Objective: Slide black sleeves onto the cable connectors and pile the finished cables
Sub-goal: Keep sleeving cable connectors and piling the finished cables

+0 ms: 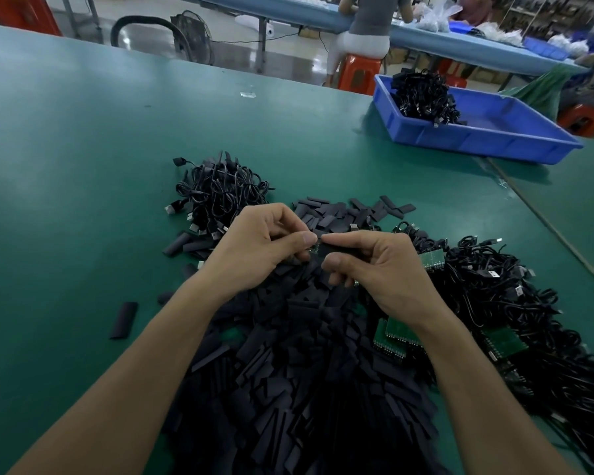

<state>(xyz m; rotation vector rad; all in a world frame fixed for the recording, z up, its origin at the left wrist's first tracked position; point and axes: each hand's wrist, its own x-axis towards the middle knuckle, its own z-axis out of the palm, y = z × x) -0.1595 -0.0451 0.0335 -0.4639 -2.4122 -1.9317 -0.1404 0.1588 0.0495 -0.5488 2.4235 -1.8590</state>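
Note:
My left hand and my right hand meet above a large heap of flat black sleeves. Between thumb and forefinger my right hand pinches a black sleeve. My left hand pinches the green connector end of a cable at that sleeve's mouth; most of the connector is hidden by my fingers. A pile of black cables lies behind my left hand. To the right a bigger tangle of cables with bare green boards spreads out.
A blue bin holding a bundle of black cables stands at the back right on the green table. One loose sleeve lies at the left. A person sits at another bench behind.

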